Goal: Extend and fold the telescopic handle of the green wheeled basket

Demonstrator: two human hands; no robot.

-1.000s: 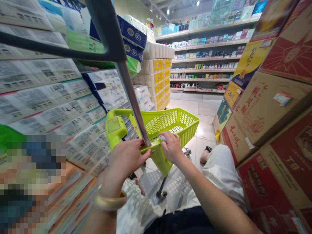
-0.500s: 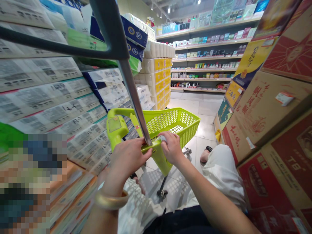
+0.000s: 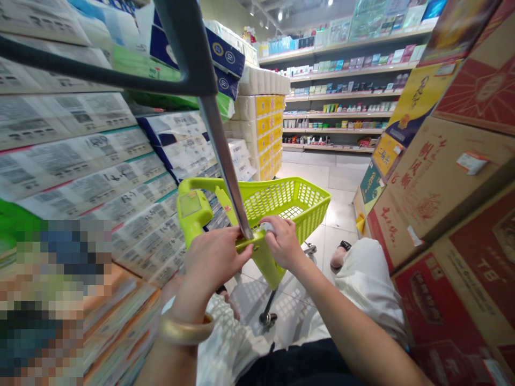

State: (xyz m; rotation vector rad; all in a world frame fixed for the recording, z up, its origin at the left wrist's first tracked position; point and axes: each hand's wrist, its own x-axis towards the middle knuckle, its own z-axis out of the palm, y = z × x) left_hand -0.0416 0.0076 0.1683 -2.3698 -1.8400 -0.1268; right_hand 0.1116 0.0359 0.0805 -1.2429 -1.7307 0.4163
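Observation:
A lime-green shopping cart (image 3: 314, 214) stands in front of me, its lattice basket empty. At its near end, my left hand (image 3: 219, 254) is closed over the green rim, thumb on the near side and fingertips hidden. A gold bangle (image 3: 187, 329) circles that wrist. Curled on the same rim just to the right, my right hand (image 3: 282, 242) grips a small whitish thing (image 3: 267, 227), mostly covered by the fingers. Between the hands, a metal pole (image 3: 229, 171) with a dark curved top slants up from the cart to the upper left.
Stacked packs (image 3: 116, 166) line the left side. On the right rise piled cartons (image 3: 434, 182). Goods fill the shelves (image 3: 333, 80) at the far end, beyond the tiled floor (image 3: 317, 166). My white-trousered legs are on both sides of the cart's near end.
The view has shifted very slightly. Both hands stay on the cart's rim, and the cart keeps its place.

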